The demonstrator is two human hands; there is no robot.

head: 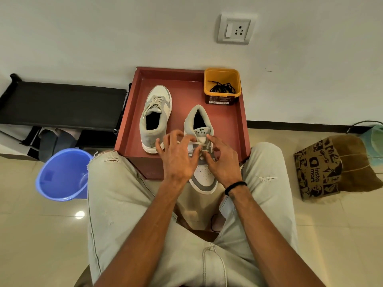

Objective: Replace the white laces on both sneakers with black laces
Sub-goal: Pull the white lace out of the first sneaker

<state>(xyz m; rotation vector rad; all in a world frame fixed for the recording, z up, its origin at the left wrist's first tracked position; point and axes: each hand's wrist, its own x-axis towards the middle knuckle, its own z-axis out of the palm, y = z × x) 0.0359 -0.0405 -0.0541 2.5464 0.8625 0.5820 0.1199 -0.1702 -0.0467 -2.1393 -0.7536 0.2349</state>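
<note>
Both forearms extended forward; left hand [178, 156] and right hand [222, 160], fingers curled, pinch white lace [195, 143] of near sneaker [202, 175]. Two sneakers on red tray [232, 125]; second sneaker [155, 119] laced white. Black laces [222, 88] in one yellow tub [222, 94].

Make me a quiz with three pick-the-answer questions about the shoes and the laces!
1. Where are the black laces?
A. in the yellow tub
B. in the blue bucket
C. on the floor

2. How many sneakers sit on the red tray?
A. one
B. two
C. three

3. What are both hands doing?
A. resting on the knees
B. lifting the tub
C. working the white lace on the near sneaker

Answers: 1 A, the laces lie coiled inside the yellow tub. 2 B, a far sneaker and a near sneaker. 3 C, the left hand and right hand pinch its white lace.
</note>
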